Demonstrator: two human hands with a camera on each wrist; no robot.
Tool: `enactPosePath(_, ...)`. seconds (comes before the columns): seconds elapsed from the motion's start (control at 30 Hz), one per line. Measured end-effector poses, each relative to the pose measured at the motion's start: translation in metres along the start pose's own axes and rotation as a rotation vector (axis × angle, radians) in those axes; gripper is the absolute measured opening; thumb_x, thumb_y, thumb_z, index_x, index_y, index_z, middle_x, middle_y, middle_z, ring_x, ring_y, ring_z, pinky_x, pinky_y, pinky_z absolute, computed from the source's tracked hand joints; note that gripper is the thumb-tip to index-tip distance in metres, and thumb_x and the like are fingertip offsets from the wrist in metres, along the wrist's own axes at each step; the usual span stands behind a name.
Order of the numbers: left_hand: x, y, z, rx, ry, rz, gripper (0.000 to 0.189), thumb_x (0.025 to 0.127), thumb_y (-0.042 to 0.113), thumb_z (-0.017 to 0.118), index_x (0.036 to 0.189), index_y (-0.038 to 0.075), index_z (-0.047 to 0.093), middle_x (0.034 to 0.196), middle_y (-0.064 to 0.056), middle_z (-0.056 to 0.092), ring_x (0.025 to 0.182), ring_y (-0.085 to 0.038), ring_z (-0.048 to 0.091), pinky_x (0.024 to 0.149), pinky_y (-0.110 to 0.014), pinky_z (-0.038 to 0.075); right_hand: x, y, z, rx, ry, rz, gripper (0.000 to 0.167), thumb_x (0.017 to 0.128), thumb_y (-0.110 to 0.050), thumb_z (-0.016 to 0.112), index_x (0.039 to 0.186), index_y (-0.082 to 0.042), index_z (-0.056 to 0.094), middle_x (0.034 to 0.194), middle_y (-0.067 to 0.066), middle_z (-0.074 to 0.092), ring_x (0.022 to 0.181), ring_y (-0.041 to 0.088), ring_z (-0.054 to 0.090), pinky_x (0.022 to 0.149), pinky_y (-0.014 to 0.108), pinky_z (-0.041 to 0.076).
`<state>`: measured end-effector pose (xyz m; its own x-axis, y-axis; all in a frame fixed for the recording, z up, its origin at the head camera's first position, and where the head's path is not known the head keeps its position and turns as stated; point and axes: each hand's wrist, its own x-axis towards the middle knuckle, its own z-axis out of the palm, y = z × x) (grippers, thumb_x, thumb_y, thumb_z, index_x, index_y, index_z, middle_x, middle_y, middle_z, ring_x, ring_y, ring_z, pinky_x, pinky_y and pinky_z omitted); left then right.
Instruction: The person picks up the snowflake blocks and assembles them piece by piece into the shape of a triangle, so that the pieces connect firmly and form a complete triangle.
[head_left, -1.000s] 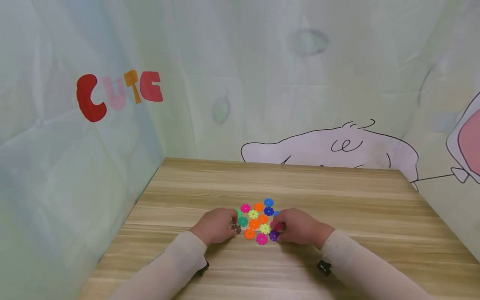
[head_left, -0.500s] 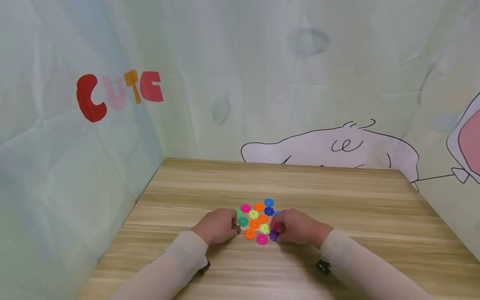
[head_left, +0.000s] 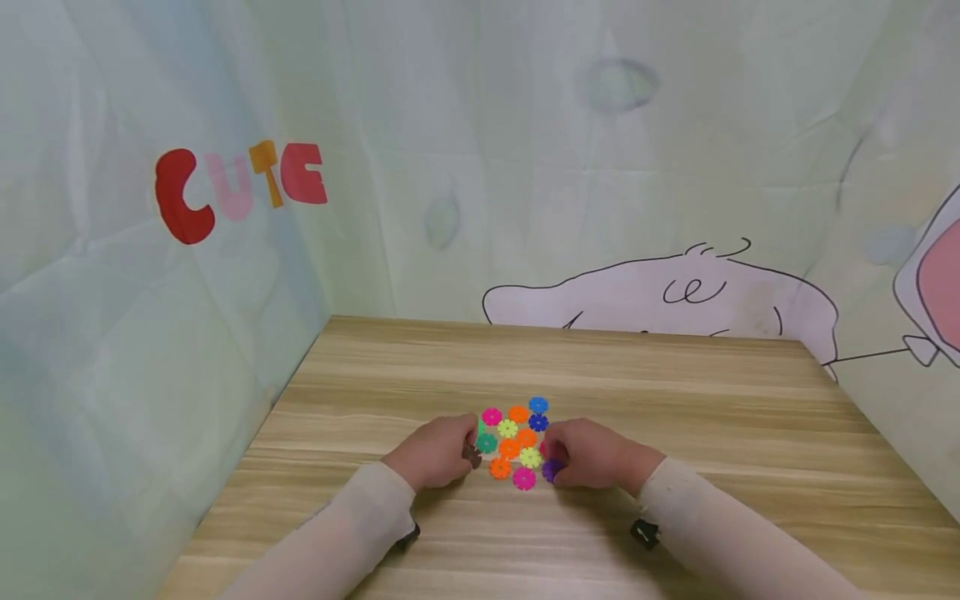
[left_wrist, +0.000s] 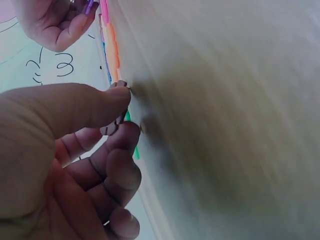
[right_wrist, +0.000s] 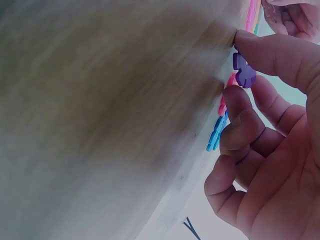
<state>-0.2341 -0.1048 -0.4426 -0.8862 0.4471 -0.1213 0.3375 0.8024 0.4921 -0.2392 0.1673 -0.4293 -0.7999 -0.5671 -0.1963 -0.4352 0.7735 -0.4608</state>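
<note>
My left hand (head_left: pixel 431 452) pinches a brown notched plastic disc (head_left: pixel 473 457) between thumb and fingertips at the left side of a group of similar discs. In the left wrist view the brown disc stands on edge, partly hidden by the thumb. On the group's right side, my right hand (head_left: pixel 600 454) holds a purple notched disc (right_wrist: pixel 245 76), tilted up between thumb and fingers. A pink disc lies beneath the right fingers, mostly covered. Between the hands lie orange (head_left: pixel 509 448), yellow (head_left: pixel 530 457), teal (head_left: pixel 487 442) and magenta (head_left: pixel 524 478) discs.
Blue discs (head_left: pixel 537 405) lie at the group's far right, with another magenta disc (head_left: pixel 491 416) at its far left. The wood-grain table (head_left: pixel 420 358) meets a printed cloth backdrop (head_left: pixel 480 167) at its back and left.
My right hand has tilted the purple disc up from lying flat and moved it slightly right. My left fingers have tipped the brown disc up. The other discs look unmoved.
</note>
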Motion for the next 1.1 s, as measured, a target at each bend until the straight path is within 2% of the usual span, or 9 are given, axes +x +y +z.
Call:
enactPosePath(0.1, 0.000, -0.002, 0.000, -0.026, 0.001, 0.013, 0.026, 0.091, 0.003, 0.076, 0.097, 0.015, 0.054, 0.084, 0.002, 0.061, 0.075, -0.019, 0.054, 0.070, -0.036, 0.047, -0.001, 0.002, 0.001, 0.051, -0.013, -0.006, 0.030, 0.083, -0.007, 0.087, 0.093, -0.019, 0.063, 0.084, -0.006, 0.062, 0.080, 0.016, 0.057, 0.074, 0.034, 0.051)
enactPosePath(0.27, -0.004, -0.003, -0.002, -0.072, 0.028, 0.043, 0.021, 0.091, 0.002, 0.071, 0.098, 0.016, 0.058, 0.077, 0.005, 0.061, 0.068, -0.016, 0.053, 0.065, -0.033, 0.046, -0.004, 0.008, 0.001, 0.202, -0.027, -0.034, 0.028, 0.086, -0.005, 0.083, 0.097, -0.018, 0.062, 0.081, -0.003, 0.062, 0.076, 0.016, 0.056, 0.071, 0.033, 0.050)
enactPosePath(0.33, -0.006, -0.002, -0.005, -0.099, 0.049, 0.056, 0.019, 0.092, 0.004, 0.071, 0.100, 0.017, 0.059, 0.075, 0.004, 0.059, 0.067, -0.015, 0.052, 0.063, -0.031, 0.045, -0.004, 0.009, -0.001, 0.258, -0.016, -0.051, 0.026, 0.087, -0.005, 0.082, 0.101, -0.017, 0.064, 0.077, -0.003, 0.061, 0.071, 0.015, 0.054, 0.066, 0.031, 0.048)
enactPosePath(0.47, -0.010, -0.001, -0.012, -0.214, 0.091, 0.069, 0.018, 0.096, 0.007, 0.069, 0.107, 0.018, 0.061, 0.078, 0.000, 0.057, 0.063, -0.014, 0.052, 0.057, -0.028, 0.047, -0.005, 0.006, -0.005, 0.345, 0.039, -0.067, 0.023, 0.091, -0.009, 0.080, 0.111, -0.013, 0.069, 0.073, -0.003, 0.060, 0.066, 0.013, 0.052, 0.060, 0.026, 0.047)
enactPosePath(0.63, -0.014, 0.007, -0.021, -0.334, 0.182, 0.095, 0.020, 0.099, 0.009, 0.068, 0.114, 0.019, 0.060, 0.084, 0.000, 0.059, 0.071, -0.016, 0.055, 0.061, -0.026, 0.049, -0.007, -0.002, -0.012, 0.479, 0.104, -0.085, 0.025, 0.094, -0.008, 0.077, 0.119, -0.005, 0.070, 0.080, 0.001, 0.060, 0.070, 0.015, 0.053, 0.060, 0.023, 0.047)
enactPosePath(0.73, -0.017, 0.013, -0.027, -0.394, 0.258, 0.141, 0.021, 0.099, 0.008, 0.069, 0.115, 0.018, 0.059, 0.086, 0.002, 0.060, 0.078, -0.017, 0.056, 0.067, -0.026, 0.050, -0.010, -0.009, -0.020, 0.563, 0.131, -0.120, 0.029, 0.095, -0.003, 0.072, 0.124, 0.000, 0.068, 0.085, 0.004, 0.059, 0.074, 0.017, 0.054, 0.062, 0.022, 0.048)
enactPosePath(0.9, -0.022, 0.022, -0.033, -0.486, 0.375, 0.222, 0.023, 0.098, 0.004, 0.068, 0.116, 0.015, 0.058, 0.090, 0.002, 0.063, 0.084, -0.020, 0.058, 0.073, -0.027, 0.049, -0.016, -0.021, -0.032, 0.645, 0.173, -0.156, 0.033, 0.096, 0.001, 0.068, 0.129, 0.003, 0.065, 0.091, 0.007, 0.058, 0.080, 0.018, 0.056, 0.065, 0.021, 0.052)
enactPosePath(1.1, -0.028, 0.030, -0.035, -0.550, 0.430, 0.239, 0.025, 0.098, 0.003, 0.068, 0.118, 0.015, 0.058, 0.094, 0.001, 0.067, 0.088, -0.021, 0.059, 0.076, -0.028, 0.050, -0.014, -0.033, -0.038, 0.687, 0.221, -0.197, 0.032, 0.098, -0.001, 0.070, 0.129, 0.003, 0.065, 0.095, 0.010, 0.061, 0.080, 0.018, 0.058, 0.067, 0.021, 0.054)
